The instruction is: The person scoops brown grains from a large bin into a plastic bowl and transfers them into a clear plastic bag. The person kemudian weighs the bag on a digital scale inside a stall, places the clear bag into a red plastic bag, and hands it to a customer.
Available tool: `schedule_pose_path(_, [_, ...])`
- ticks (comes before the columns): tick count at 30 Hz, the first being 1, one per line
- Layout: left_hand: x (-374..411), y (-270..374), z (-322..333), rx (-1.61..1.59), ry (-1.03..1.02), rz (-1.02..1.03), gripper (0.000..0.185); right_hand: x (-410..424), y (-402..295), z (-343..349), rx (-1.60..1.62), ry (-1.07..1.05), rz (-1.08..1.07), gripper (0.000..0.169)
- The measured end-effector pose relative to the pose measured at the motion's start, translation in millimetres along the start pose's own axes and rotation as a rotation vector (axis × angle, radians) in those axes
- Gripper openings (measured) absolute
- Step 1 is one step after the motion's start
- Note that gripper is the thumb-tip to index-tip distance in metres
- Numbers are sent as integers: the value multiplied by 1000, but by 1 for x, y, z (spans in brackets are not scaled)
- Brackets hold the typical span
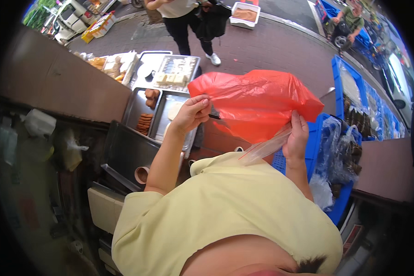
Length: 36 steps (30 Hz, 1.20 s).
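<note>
Stretched between both hands is a red plastic bag [262,100], spread wide in front of my chest. My left hand [194,112] pinches its left edge between thumb and fingers. On the other side, my right hand [296,136] grips the bag's lower right edge. The same hand also holds a clear plastic bag [267,146] with a thin red line, which hangs down toward my shirt. Whether anything is inside the red bag cannot be seen.
Metal trays [155,119] at the left hold brown slabs [145,123] and pale rounds [174,110]. Behind them, pale blocks [172,78] sit in a tray. Blue crates [314,148] with plastic-wrapped goods stand right. A person [183,20] stands across the stall; another sits farther right.
</note>
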<state>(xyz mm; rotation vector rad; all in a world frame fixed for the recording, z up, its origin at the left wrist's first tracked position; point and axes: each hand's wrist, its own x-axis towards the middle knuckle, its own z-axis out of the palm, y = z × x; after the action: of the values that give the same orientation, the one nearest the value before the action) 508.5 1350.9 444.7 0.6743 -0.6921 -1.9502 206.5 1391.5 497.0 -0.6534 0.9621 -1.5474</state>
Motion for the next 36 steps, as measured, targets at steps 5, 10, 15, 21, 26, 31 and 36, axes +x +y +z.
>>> schedule_pose_path(5, [72, -95, 1, 905, -266, -366, 61, 6, -35, -45, -49, 182, -57, 20])
schedule_pose_path(10, [130, -97, 87, -96, -346, -199, 67, 6, -33, -80, -186, 317, -121, 22])
schedule_pose_path(15, [187, -71, 79, 58, -71, -287, 25, 20, -40, -82, -273, 467, -140, 20])
schedule_pose_path(21, [244, -16, 70, 26, 12, -179, 19, 53, -32, -66, -340, 546, -134, 27])
schedule_pose_path(26, [255, -18, 142, 176, -117, -400, 14, 98, -22, -22, -410, 435, -93, 31])
schedule_pose_path(31, [274, -34, 143, 166, -125, -446, 18, 139, -17, -3, -294, 381, -63, 38])
schedule_pose_path(36, [297, -16, 143, 118, -34, -444, 23, 188, -8, -8, -300, 214, 63, 36])
